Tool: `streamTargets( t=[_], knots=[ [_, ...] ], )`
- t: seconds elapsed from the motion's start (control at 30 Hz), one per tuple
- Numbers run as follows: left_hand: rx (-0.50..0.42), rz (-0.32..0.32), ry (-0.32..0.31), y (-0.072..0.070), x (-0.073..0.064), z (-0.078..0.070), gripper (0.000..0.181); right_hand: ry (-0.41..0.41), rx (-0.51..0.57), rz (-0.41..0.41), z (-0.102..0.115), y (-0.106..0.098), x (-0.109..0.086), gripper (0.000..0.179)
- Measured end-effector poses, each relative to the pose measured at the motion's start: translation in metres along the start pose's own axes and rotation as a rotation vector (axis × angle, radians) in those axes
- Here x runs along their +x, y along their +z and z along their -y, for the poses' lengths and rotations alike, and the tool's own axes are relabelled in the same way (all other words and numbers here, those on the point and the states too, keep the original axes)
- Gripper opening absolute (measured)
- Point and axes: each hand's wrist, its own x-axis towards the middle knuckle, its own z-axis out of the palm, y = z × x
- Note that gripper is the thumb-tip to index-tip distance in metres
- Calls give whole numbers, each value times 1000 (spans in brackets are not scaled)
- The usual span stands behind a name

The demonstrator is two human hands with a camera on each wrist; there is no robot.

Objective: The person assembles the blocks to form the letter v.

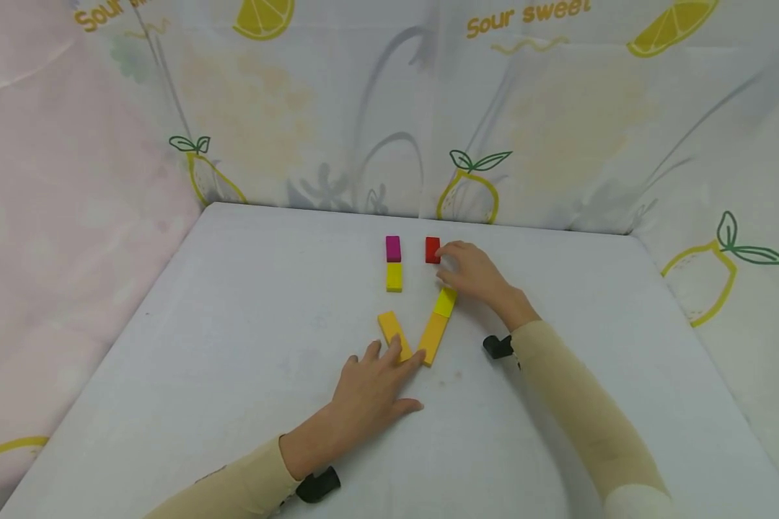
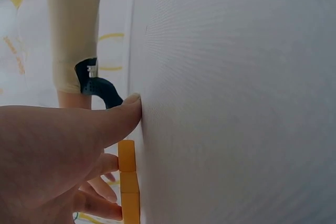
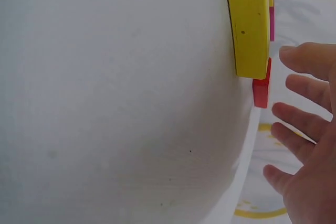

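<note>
Two orange blocks (image 1: 432, 339) lie on the white table in a V shape. My left hand (image 1: 371, 393) is at the lower end of the V, its fingers extended and fingertips on the orange blocks. A yellow block (image 1: 445, 303) continues the right arm of the V. Above it hovers my right hand (image 1: 472, 272), fingers spread and holding nothing, its fingertips by the right side of a red block (image 1: 431, 250). In the right wrist view, the red block (image 3: 261, 93) shows beyond the yellow one (image 3: 251, 30).
Left of the red block, a magenta block (image 1: 393, 249) stands end to end with another yellow block (image 1: 394, 277). A lemon-print cloth (image 1: 337, 108) hangs behind the table (image 1: 266, 288). Dark camera mounts (image 1: 318, 485) sit at both wrists.
</note>
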Motion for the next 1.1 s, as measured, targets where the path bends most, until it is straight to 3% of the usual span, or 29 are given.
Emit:
streamTargets(
  t=[0.33,0.7,1.1],
  knots=[
    [1,13,9,-1,1,0,76,-10,24,-18,-5,-2,12,42],
    [-11,5,14,0,2,-1,75,0,59,24,-7,0,31,44],
    [-21,21,8,-1,2,0,76,9,40,51,-4,-2,37,43]
  ],
)
